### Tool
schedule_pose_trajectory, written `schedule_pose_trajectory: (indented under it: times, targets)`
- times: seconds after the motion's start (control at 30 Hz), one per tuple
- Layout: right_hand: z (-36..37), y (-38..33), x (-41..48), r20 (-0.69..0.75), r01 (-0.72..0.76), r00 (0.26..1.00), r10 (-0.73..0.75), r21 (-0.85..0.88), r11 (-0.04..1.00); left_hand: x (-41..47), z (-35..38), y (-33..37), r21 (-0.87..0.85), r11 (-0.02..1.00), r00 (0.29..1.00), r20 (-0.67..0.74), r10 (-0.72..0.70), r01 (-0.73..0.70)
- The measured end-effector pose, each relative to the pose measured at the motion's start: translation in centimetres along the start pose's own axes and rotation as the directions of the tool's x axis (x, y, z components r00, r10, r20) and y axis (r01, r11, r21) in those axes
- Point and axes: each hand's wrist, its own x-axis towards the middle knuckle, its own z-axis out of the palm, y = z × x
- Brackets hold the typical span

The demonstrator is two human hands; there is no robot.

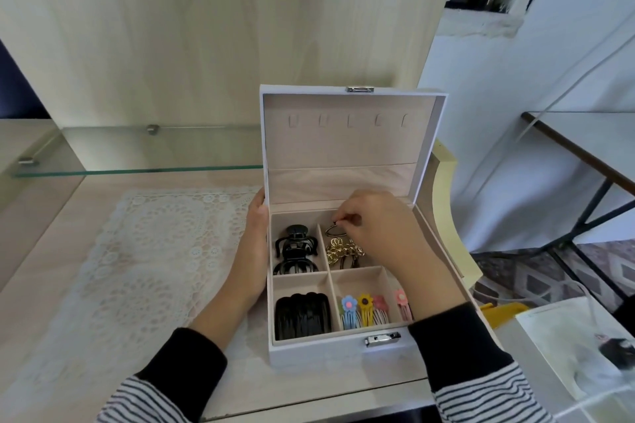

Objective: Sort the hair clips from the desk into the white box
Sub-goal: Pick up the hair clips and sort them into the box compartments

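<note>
The white box [319, 352] stands open on the desk, lid upright. Two black claw clips [294, 251] fill its back left compartment. Black wavy clips [302, 314] lie front left. Flower snap clips [364, 311] line the front right compartment. Gold ring clips [342, 249] sit in the back right. Over that compartment my right hand [378, 230] pinches a dark oval clip [332, 229] between thumb and fingertips. My left hand [252, 251] rests flat against the box's left wall.
A white lace mat [137, 257] covers the desk left of the box. A glass shelf [137, 151] runs behind it. A sheet of paper with a dark object [584, 343] lies at the right. A black-legged table [584, 154] stands further right.
</note>
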Motion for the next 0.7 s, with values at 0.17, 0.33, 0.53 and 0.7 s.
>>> schedule_pose_trajectory:
  times: [0.17,0.33,0.53,0.7]
  targets:
    - [0.0,0.0,-0.2,0.126,-0.030,0.992,0.029,0.005,1.000,-0.1,-0.1,0.0,-0.001,1.000,1.000,0.010,-0.017,0.017]
    - [-0.6,0.1,-0.9,0.136,-0.064,0.989,0.050,0.101,0.993,0.2,-0.2,-0.3,0.022,1.000,1.000,-0.006,-0.012,0.013]
    - [-0.8,-0.2,-1.3,0.215,-0.061,0.974,0.076,-0.078,0.995,0.5,-0.5,-1.1,0.084,0.996,1.000,-0.017,-0.011,0.013]
    - [-0.2,-0.5,-1.7,0.210,-0.052,0.974,0.084,-0.155,0.987,0.4,-0.5,-0.7,0.135,0.991,0.998,-0.050,0.028,-0.021]
